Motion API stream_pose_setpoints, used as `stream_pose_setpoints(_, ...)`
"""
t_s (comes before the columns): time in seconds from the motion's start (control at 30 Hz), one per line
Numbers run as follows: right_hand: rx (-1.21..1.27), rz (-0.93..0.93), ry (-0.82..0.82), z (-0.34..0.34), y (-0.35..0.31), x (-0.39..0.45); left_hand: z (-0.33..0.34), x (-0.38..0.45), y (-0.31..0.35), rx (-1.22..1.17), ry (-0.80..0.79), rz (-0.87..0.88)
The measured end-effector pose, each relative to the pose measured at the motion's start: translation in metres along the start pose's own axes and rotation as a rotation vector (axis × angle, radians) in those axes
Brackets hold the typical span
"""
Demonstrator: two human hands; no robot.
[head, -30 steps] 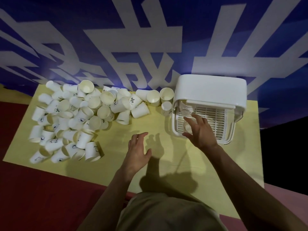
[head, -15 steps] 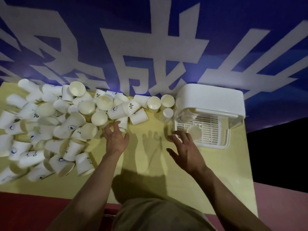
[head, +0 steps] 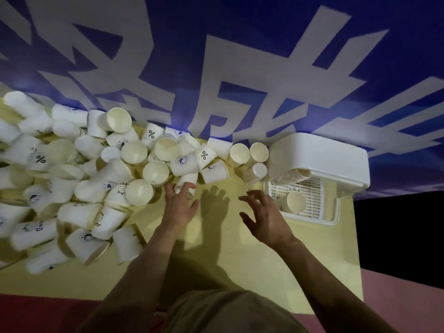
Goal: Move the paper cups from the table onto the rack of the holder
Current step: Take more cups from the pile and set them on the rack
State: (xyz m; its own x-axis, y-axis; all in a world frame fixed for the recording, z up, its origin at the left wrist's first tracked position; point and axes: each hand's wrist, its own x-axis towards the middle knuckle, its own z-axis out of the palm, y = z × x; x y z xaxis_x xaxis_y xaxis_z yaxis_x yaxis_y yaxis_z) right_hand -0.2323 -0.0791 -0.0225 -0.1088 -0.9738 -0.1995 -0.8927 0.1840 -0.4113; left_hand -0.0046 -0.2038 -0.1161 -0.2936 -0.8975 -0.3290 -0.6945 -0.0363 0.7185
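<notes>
Left hand reaches the next cup

Left hand [head: 180, 205] now touches a toppled paper cup [head: 185, 183] at the pile's edge, fingers spread, not yet gripping. Right hand [head: 265, 216], empty and relaxed, has left the rack [head: 312, 200], where one delivered cup [head: 296, 201] rests; many remain on the table [head: 228, 236]

A bold "%" sign shows on a white paper cup lying on its side [head: 151, 135], up beyond the left grip [head: 180, 205]. A second white paper cup [head: 204, 157], just past that grip's fingertips, carries another "%". Far out to its left, a third white paper cup [head: 36, 156] wears one too. Large white characters cross the blue backdrop banner [head: 240, 56], too cropped to read.
</notes>
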Motion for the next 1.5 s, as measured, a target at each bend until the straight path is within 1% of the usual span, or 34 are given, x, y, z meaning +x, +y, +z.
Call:
stream_pose_setpoints(0.13,0.009,0.046,-0.025,0.012,-0.009,0.041,-0.012,-0.011,-0.002,-0.033,0.014,0.13)
stream_pose_setpoints(0.23,0.035,0.156,-0.018,0.023,-0.015,0.073,-0.02,-0.024,-0.002,-0.074,0.071,0.219)
stream_pose_setpoints(0.3,0.1,0.219,-0.026,0.031,-0.017,0.092,-0.023,-0.032,-0.004,-0.095,0.107,0.268)
stream_pose_setpoints(0.37,0.133,0.238,-0.024,0.037,-0.019,0.104,-0.026,-0.035,-0.005,-0.121,0.123,0.276)
stream_pose_setpoints(0.43,0.109,0.195,0.019,0.042,-0.021,0.111,-0.03,-0.039,-0.007,-0.14,0.126,0.24)
stream_pose_setpoints(0.5,0.101,0.133,0.073,0.049,-0.021,0.116,-0.034,-0.042,-0.01,-0.112,0.141,0.251)
stream_pose_setpoints(0.6,0.137,0.168,0.037,0.047,-0.025,0.121,-0.035,-0.043,-0.016,-0.054,0.146,0.252)
stream_pose_setpoints(0.63,0.147,0.136,0.075,0.048,-0.024,0.119,-0.036,-0.043,-0.018,-0.047,0.133,0.238)
stream_pose_setpoints(0.67,0.148,0.104,0.112,0.05,-0.023,0.116,-0.035,-0.043,-0.02,-0.028,0.117,0.235)
stream_pose_setpoints(0.73,0.173,0.101,0.133,0.048,-0.023,0.111,-0.034,-0.042,-0.023,0.008,0.071,0.235)
stream_pose_setpoints(0.8,0.197,0.103,0.164,0.044,-0.022,0.108,-0.035,-0.042,-0.019,-0.064,0.028,0.14)
stream_pose_setpoints(0.87,0.181,0.113,0.196,0.037,-0.018,0.102,-0.035,-0.042,-0.011,-0.061,-0.014,0.101)
stream_pose_setpoints(0.97,0.032,0.057,0.266,0.023,-0.012,0.082,-0.033,-0.045,0.004,-0.026,-0.023,0.149)
stream_pose_setpoints(1.03,-0.006,0.027,0.309,0.015,-0.009,0.065,-0.032,-0.047,0.015,-0.007,-0.018,0.175)
stream_pose_setpoints(1.27,0.024,0.048,0.398,-0.014,0.005,-0.005,-0.015,-0.058,0.058,0.079,-0.052,0.243)
stream_pose_setpoints(1.4,0.083,0.139,0.372,-0.029,0.02,-0.044,0.004,-0.069,0.095,0.067,-0.05,0.286)
stream_pose_setpoints(1.5,0.117,0.145,0.443,-0.042,0.042,-0.07,0.022,-0.077,0.128,0.063,-0.054,0.337)
